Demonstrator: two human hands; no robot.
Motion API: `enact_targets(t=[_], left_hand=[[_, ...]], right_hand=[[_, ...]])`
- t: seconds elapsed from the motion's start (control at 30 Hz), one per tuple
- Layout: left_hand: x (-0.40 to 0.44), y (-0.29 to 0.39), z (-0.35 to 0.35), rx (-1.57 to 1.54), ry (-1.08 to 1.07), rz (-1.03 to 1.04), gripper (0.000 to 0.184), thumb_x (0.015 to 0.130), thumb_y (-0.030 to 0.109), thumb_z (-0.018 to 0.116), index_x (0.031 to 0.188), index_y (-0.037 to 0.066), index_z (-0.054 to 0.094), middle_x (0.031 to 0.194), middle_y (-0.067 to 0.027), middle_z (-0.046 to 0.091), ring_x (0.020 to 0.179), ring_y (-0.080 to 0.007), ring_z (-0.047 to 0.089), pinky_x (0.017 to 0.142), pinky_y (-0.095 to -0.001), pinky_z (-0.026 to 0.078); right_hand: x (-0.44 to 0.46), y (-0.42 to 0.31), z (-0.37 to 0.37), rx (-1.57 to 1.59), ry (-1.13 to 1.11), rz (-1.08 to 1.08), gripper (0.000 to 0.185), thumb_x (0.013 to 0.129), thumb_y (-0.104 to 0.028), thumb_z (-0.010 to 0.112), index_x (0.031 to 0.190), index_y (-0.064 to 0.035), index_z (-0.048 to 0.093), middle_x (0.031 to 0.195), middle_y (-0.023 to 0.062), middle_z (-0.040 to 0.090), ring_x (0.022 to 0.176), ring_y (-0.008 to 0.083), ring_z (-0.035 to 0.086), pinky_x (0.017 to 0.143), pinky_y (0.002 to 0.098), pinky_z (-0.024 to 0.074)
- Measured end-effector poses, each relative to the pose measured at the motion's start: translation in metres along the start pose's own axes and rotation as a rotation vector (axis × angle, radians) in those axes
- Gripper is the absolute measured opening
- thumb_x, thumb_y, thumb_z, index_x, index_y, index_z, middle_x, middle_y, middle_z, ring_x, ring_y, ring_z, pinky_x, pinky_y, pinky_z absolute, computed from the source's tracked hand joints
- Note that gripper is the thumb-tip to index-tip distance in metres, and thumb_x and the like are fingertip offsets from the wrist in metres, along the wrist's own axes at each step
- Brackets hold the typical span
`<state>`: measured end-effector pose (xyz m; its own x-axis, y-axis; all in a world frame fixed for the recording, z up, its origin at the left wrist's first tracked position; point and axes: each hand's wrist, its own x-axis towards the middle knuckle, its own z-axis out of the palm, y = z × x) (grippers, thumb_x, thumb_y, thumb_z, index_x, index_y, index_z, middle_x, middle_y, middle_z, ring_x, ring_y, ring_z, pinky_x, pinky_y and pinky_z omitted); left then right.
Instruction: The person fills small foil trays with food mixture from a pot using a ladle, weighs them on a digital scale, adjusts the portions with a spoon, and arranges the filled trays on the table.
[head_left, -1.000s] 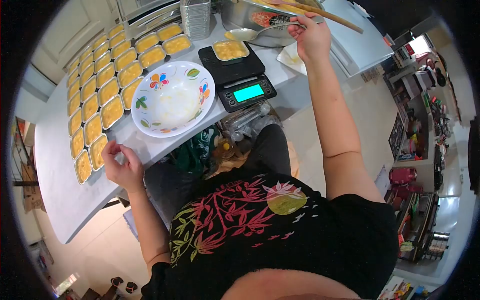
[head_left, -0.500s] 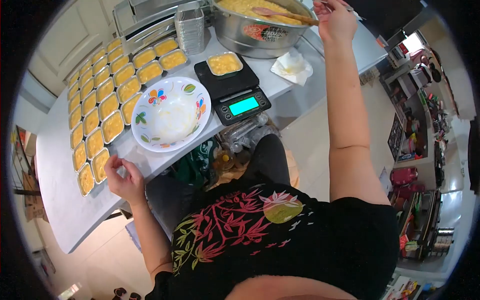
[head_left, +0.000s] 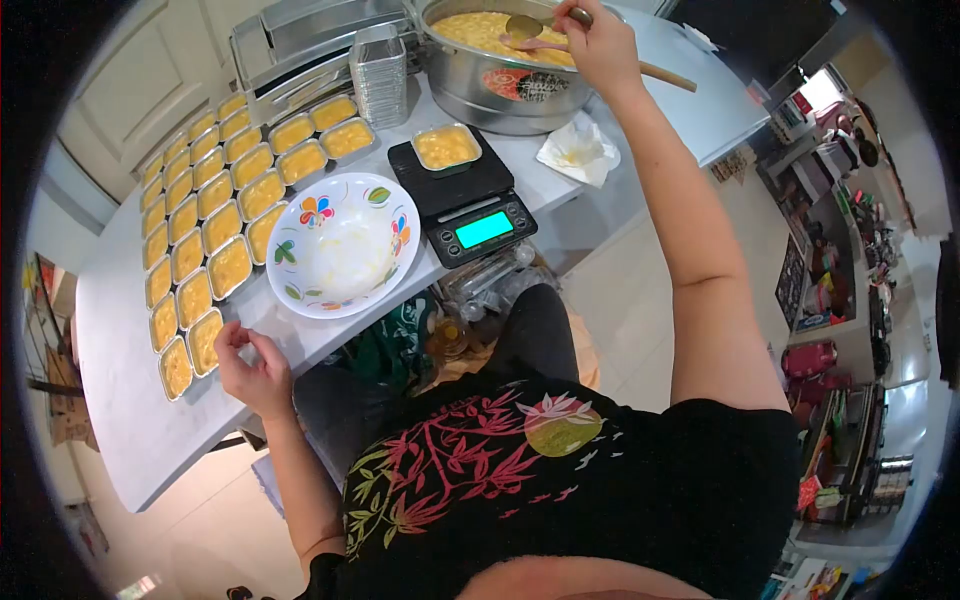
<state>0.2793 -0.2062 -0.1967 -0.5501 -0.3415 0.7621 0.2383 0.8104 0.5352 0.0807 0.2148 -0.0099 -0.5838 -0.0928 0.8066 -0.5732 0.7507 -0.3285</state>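
My right hand (head_left: 603, 50) holds a metal spoon (head_left: 525, 27) by its handle, with the bowl over the yellow mixture (head_left: 470, 28) in a large metal pot (head_left: 520, 95). A wooden spoon (head_left: 668, 77) lies across the pot's rim under that hand. One filled foil tray (head_left: 446, 148) sits on a black scale (head_left: 485, 228) with a lit display. At the table's front edge my left hand (head_left: 255, 368) has its fingers curled and partly apart, empty, beside the nearest filled trays (head_left: 205, 341). A flowered white bowl (head_left: 343, 246) stands between the trays and the scale.
Rows of filled foil trays (head_left: 222, 228) cover the left part of the white table (head_left: 130, 440). Behind them stand a stack of empty foil trays (head_left: 379, 80) and metal pans (head_left: 300, 35). A crumpled napkin (head_left: 580, 150) lies right of the scale. Bags and bottles are under the table.
My right hand has carried the spoon from above the tray and scale, past the pot's right side, to over the pot. The view has shifted, showing more of the pot. My left hand stays near the trays.
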Motion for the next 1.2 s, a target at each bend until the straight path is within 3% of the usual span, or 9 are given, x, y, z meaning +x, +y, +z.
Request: enact_targets(t=[0.57,1.2], left_hand=[[0.001,0.003,0.001,-0.018,0.015,0.005,0.020,0.076,-0.003,0.057,0.096,-0.001,0.057,0.074,-0.0093,0.059,0.066,-0.0178,0.059,0.064,-0.0274,0.048],[0.001,0.001,0.000,0.008,0.011,0.016,0.021,0.076,-0.002,0.058,0.097,-0.001,0.058,0.074,-0.0095,0.060,0.065,-0.0181,0.059,0.063,-0.0275,0.048]], right_hand=[[-0.022,-0.028,0.002,-0.134,-0.076,-0.356,0.011,0.077,0.002,0.057,0.087,-0.0030,0.059,0.080,0.0166,0.061,0.075,0.0336,0.061,0.066,0.0378,0.0481],[-0.018,-0.031,-0.013,-0.093,-0.050,-0.189,0.009,0.079,-0.001,0.053,0.087,-0.0028,0.057,0.078,0.0187,0.060,0.074,0.0359,0.061,0.067,0.0386,0.0481]])
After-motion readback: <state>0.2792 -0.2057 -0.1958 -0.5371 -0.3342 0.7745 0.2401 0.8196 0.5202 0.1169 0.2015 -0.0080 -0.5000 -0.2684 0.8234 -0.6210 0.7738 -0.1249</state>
